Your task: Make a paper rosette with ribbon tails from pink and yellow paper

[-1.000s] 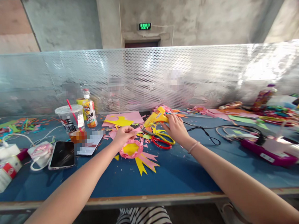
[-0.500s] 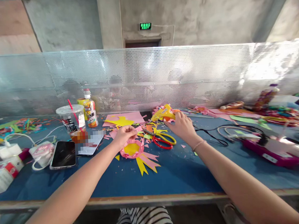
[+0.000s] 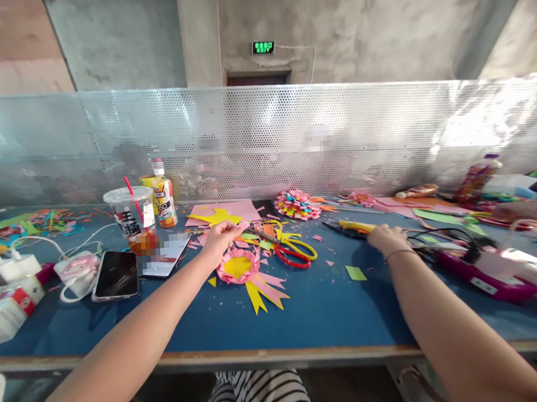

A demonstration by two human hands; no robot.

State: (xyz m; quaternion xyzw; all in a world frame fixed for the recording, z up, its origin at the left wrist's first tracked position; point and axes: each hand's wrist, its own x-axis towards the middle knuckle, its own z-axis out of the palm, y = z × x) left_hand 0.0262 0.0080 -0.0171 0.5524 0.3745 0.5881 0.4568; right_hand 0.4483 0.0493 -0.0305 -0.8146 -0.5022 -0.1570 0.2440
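My left hand (image 3: 220,241) pinches a small piece of pink paper (image 3: 241,228) just behind a paper rosette. That rosette (image 3: 237,266) lies flat on the blue table, with a pink pleated rim, a yellow centre and pink and yellow ribbon tails (image 3: 265,292). Off to the right, my right hand (image 3: 389,240) is closed around a yellow glue gun (image 3: 357,226) low over the tabletop; my fingers hide part of it. Red-and-yellow-handled scissors (image 3: 294,254) rest between my hands among paper scraps.
A fuller paper flower (image 3: 297,205) sits by the perforated screen (image 3: 265,140). To the left are a drink cup (image 3: 130,218), a bottle (image 3: 163,201) and a phone (image 3: 115,275). Cables and a purple power strip (image 3: 487,281) lie right. Another person's arm (image 3: 530,212) reaches in at the right edge.
My right hand has carried the glue gun rightward and lower, away from the scissors, uncovering the fuller flower and a green paper square. My left hand has shifted slightly, still pinching the pink paper.
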